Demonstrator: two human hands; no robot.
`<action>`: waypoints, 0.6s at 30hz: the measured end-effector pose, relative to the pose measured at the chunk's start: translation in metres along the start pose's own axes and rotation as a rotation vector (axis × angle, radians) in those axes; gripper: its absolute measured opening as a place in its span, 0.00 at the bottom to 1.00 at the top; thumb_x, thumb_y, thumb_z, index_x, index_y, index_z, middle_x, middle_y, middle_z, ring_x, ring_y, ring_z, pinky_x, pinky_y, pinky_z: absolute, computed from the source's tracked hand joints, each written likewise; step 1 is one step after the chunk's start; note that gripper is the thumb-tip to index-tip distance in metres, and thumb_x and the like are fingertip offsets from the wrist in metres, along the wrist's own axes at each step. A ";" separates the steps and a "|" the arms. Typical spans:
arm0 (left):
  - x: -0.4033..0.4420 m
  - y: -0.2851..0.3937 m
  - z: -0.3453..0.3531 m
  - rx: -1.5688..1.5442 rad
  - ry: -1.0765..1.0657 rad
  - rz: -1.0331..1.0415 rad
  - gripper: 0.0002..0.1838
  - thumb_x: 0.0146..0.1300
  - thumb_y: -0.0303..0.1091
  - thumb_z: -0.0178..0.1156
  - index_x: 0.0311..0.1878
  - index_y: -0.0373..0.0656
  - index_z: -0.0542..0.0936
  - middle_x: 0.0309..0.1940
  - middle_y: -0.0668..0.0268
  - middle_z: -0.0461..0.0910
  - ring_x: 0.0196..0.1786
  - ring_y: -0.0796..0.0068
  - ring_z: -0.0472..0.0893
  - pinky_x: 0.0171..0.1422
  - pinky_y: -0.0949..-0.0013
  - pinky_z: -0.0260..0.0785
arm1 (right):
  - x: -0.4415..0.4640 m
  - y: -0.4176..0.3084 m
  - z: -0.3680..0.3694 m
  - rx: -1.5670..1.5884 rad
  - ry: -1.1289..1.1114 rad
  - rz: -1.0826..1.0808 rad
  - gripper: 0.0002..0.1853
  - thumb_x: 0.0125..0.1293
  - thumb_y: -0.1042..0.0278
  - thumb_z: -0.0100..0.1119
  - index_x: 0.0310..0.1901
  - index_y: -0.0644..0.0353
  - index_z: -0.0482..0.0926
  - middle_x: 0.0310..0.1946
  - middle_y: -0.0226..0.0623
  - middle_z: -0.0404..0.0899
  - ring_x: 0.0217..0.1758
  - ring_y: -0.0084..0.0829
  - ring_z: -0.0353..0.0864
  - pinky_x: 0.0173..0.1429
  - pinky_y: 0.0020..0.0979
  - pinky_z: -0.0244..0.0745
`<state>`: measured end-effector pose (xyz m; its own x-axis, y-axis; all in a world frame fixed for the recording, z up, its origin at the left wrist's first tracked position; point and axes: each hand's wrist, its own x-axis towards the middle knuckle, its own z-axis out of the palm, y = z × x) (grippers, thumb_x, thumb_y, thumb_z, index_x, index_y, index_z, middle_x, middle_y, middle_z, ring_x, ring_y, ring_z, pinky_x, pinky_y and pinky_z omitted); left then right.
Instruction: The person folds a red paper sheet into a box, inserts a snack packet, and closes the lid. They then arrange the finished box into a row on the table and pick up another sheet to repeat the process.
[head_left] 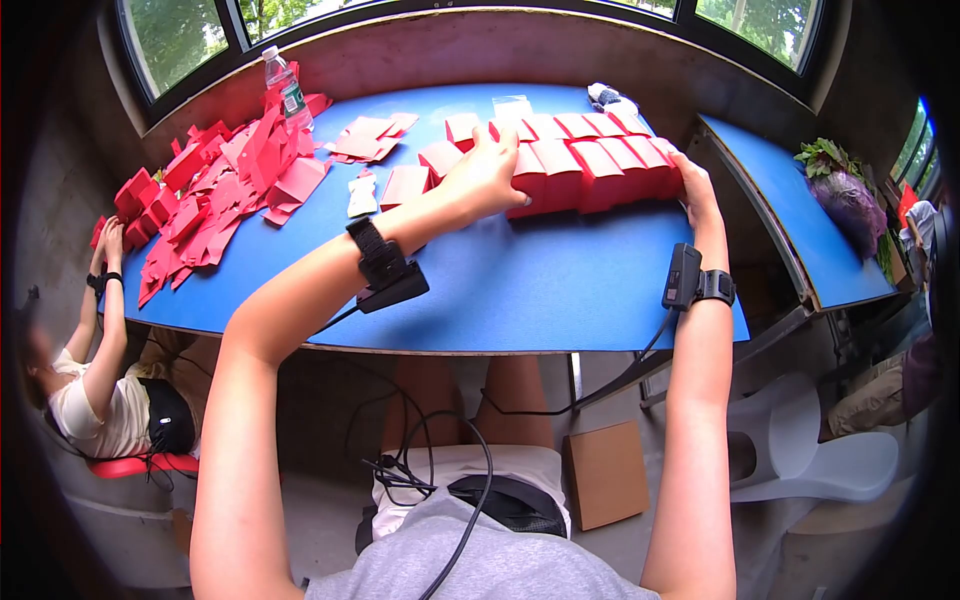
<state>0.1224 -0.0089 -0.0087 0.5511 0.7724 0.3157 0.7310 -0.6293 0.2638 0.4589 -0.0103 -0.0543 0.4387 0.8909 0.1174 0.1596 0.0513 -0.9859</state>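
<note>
A blue table (470, 290) carries heaped red card (225, 180) along its left edge and rows of red boxes (600, 188) near its right, their insides hidden. The left hand (486, 180), spread wide, touches the front row's left end; the right hand (698, 192) bends against its right end, its grip unclear. A clear bottle (288, 95), contents indistinct, stands near the far left corner.

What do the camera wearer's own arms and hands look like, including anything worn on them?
The left hand and right hand are gloveless, and the forearms are sleeveless. The left wrist has a black strap with a black boxy device; the right has a black band with a dark rectangular unit. A thin black cable trails from each.
</note>
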 end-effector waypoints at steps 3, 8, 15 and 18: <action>-0.008 -0.003 0.000 0.030 0.001 0.011 0.40 0.46 0.38 0.69 0.57 0.25 0.61 0.54 0.27 0.59 0.48 0.39 0.77 0.58 0.58 0.71 | -0.006 -0.007 0.003 -0.019 -0.048 0.041 0.27 0.62 0.49 0.54 0.54 0.65 0.76 0.45 0.40 0.80 0.47 0.29 0.78 0.55 0.30 0.68; -0.017 -0.009 -0.006 0.021 0.088 0.071 0.38 0.46 0.36 0.70 0.55 0.26 0.63 0.51 0.31 0.66 0.47 0.43 0.77 0.54 0.57 0.73 | 0.000 -0.001 0.010 -0.068 -0.106 0.047 0.29 0.63 0.49 0.55 0.55 0.68 0.75 0.47 0.41 0.79 0.49 0.29 0.77 0.56 0.28 0.67; -0.013 -0.016 0.002 0.091 -0.001 -0.040 0.39 0.45 0.41 0.70 0.55 0.26 0.64 0.50 0.38 0.70 0.53 0.47 0.74 0.56 0.58 0.70 | 0.012 0.010 0.013 -0.043 -0.216 -0.025 0.32 0.66 0.46 0.53 0.58 0.68 0.72 0.53 0.42 0.76 0.56 0.28 0.72 0.63 0.28 0.60; -0.009 -0.027 0.001 0.088 0.039 0.031 0.39 0.45 0.46 0.69 0.53 0.27 0.66 0.49 0.41 0.71 0.54 0.48 0.73 0.58 0.58 0.68 | 0.010 0.009 0.013 -0.080 -0.202 -0.029 0.33 0.66 0.44 0.52 0.59 0.68 0.71 0.53 0.41 0.76 0.55 0.28 0.72 0.63 0.28 0.60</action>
<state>0.0982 0.0018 -0.0197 0.5588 0.7479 0.3583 0.7475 -0.6414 0.1729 0.4536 0.0052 -0.0636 0.2482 0.9623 0.1111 0.2428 0.0492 -0.9688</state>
